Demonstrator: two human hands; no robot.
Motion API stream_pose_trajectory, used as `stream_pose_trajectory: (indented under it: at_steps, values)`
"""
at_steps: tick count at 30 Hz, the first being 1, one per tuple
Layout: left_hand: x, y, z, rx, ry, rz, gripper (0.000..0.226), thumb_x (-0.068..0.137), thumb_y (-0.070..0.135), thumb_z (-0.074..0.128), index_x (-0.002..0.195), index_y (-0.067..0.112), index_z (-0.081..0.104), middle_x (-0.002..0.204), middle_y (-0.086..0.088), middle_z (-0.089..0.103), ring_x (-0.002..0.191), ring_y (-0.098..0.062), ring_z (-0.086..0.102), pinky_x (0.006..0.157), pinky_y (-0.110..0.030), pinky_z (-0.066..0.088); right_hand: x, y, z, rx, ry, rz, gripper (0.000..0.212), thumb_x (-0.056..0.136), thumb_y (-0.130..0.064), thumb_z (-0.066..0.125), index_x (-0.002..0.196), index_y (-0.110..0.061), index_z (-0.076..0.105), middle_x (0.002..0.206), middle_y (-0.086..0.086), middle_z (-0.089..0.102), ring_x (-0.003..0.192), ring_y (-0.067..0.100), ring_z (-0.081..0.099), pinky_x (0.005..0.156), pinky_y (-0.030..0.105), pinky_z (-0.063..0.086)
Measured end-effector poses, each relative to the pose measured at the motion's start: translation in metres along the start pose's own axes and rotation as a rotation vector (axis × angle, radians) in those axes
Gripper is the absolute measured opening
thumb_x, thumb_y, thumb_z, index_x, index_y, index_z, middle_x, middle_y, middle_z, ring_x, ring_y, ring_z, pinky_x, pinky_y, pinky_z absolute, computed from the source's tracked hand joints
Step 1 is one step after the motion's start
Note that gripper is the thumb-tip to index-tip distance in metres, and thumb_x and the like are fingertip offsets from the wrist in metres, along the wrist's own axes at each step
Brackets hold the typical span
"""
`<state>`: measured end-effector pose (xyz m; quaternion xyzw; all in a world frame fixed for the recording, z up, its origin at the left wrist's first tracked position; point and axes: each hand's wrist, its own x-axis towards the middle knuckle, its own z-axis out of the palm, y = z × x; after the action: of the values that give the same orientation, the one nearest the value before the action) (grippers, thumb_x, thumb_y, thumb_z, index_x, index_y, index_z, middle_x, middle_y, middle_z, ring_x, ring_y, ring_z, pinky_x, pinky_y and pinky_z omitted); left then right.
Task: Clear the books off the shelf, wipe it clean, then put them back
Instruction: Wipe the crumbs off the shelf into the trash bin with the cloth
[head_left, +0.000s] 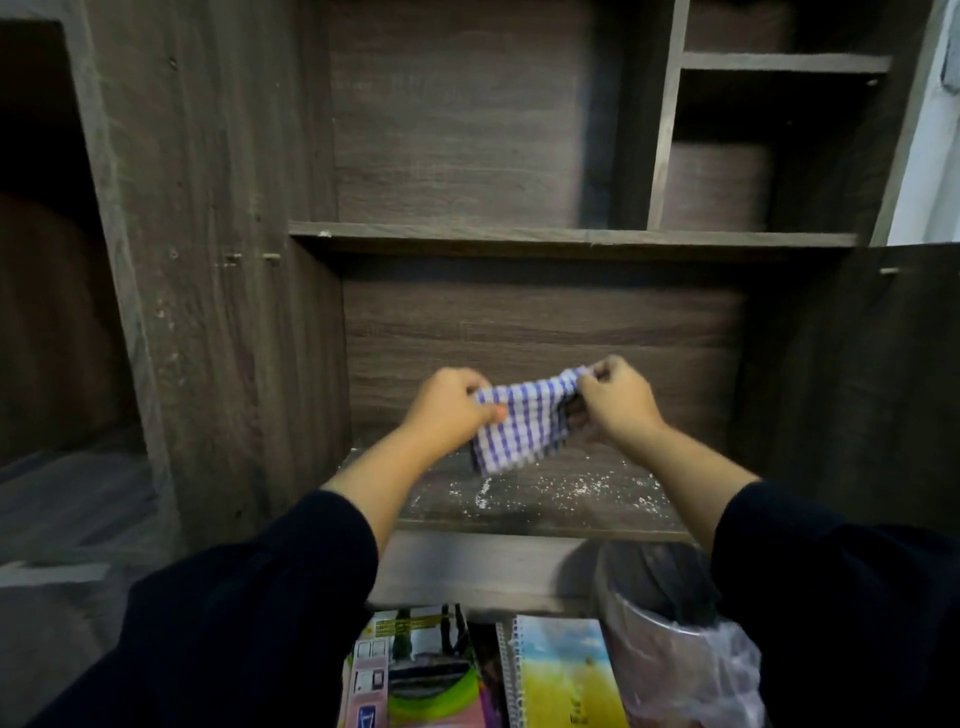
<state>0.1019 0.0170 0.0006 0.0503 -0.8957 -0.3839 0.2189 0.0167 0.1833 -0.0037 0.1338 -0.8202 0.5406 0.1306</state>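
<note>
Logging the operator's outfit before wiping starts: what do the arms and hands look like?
Both arms wear dark, loose long sleeves pushed up to mid-forearm. The left hand and right hand are bare: no gloves, and no rings or watch that I can see.

- cloth (519, 426), centre of frame: blue-and-white check
- shelf (545, 493): dark brown woodgrain, white specks
- sleeves (234, 623): black
- notebook (566, 675), bottom: yellow and sky-blue cover

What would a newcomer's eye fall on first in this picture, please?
Probably the blue-and-white checked cloth at the centre, held between the left hand and right hand. Just below it, white specks litter the shelf, and bright books lie along the bottom edge.
</note>
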Motion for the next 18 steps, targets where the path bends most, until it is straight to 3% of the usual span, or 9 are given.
stream_pose_trajectory:
  at_steps: [4, 9, 12, 14, 18]
  values:
    - [0.008, -0.047, 0.035, -0.187, -0.094, -0.089, 0.014, 0.086, 0.015, 0.065, 0.08, 0.019, 0.053, 0.082, 0.0, 0.061, 0.076, -0.015, 0.057, 0.064, -0.026, 0.043, 0.005, 0.049, 0.029, 0.09, -0.11, 0.143, 0.008, 0.095, -0.014, 0.046, 0.095, -0.01, 0.052, 0.078, 0.012, 0.07, 0.061, 0.025, 0.065, 0.05, 0.033, 0.054]
    - [0.036, -0.092, 0.061, -0.271, 0.088, -0.168, 0.008, 0.093, 0.013, 0.053, 0.089, 0.015, 0.046, 0.07, 0.002, 0.049, 0.064, -0.014, 0.046, 0.054, -0.025, 0.035, 0.031, 0.082, 0.07, 0.285, -0.14, 0.19, 0.01, 0.097, -0.011, 0.043, 0.091, -0.015, 0.049, 0.076, 0.008, 0.063, 0.058, 0.02, 0.058, 0.041, 0.021, 0.044]
    - [0.058, -0.118, 0.045, -0.204, 0.316, -0.132, 0.008, 0.093, 0.009, 0.052, 0.09, 0.013, 0.045, 0.069, -0.002, 0.052, 0.071, -0.019, 0.05, 0.057, -0.028, 0.035, 0.043, 0.108, 0.088, 0.292, -0.148, 0.195, 0.018, 0.097, -0.009, 0.044, 0.084, -0.02, 0.05, 0.08, 0.008, 0.062, 0.058, 0.019, 0.054, 0.047, 0.021, 0.04]
    - [0.069, -0.134, 0.031, -0.073, 0.389, -0.104, 0.007, 0.092, 0.011, 0.051, 0.092, 0.012, 0.044, 0.073, -0.007, 0.057, 0.07, -0.023, 0.054, 0.062, -0.033, 0.042, 0.05, 0.127, 0.095, 0.236, -0.146, 0.162, 0.018, 0.095, -0.006, 0.046, 0.085, -0.019, 0.051, 0.085, 0.014, 0.065, 0.062, 0.022, 0.055, 0.054, 0.026, 0.044]
    - [0.074, -0.17, 0.026, 0.208, 0.281, -0.181, 0.014, 0.083, 0.015, 0.057, 0.086, 0.016, 0.043, 0.085, -0.009, 0.059, 0.08, -0.028, 0.057, 0.072, -0.033, 0.043, 0.063, 0.157, 0.095, 0.079, -0.16, 0.087, 0.021, 0.091, -0.008, 0.053, 0.076, -0.023, 0.057, 0.086, 0.01, 0.067, 0.079, 0.028, 0.061, 0.074, 0.04, 0.048]
